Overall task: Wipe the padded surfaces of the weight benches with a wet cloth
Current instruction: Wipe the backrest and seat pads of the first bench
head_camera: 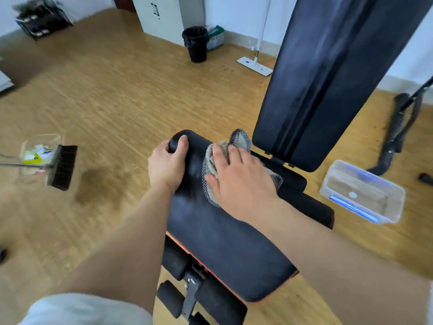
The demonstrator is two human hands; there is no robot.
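Observation:
A black padded seat (225, 242) of a weight bench fills the middle, with its raised black backrest (328, 78) behind on the right. A grey cloth (239, 139) with a dotted mesh edge lies on the far end of the seat. My right hand (236, 179) presses flat on the cloth, fingers straight. My left hand (167, 165) grips the seat's rounded far left corner, thumb over the top.
A clear plastic tub (360, 191) stands on the wooden floor right of the bench. A brush and dustpan (61, 167) lie at left. A black bin (195, 43), a flat mop (255, 64) and a white cabinet (164, 15) stand along the back wall.

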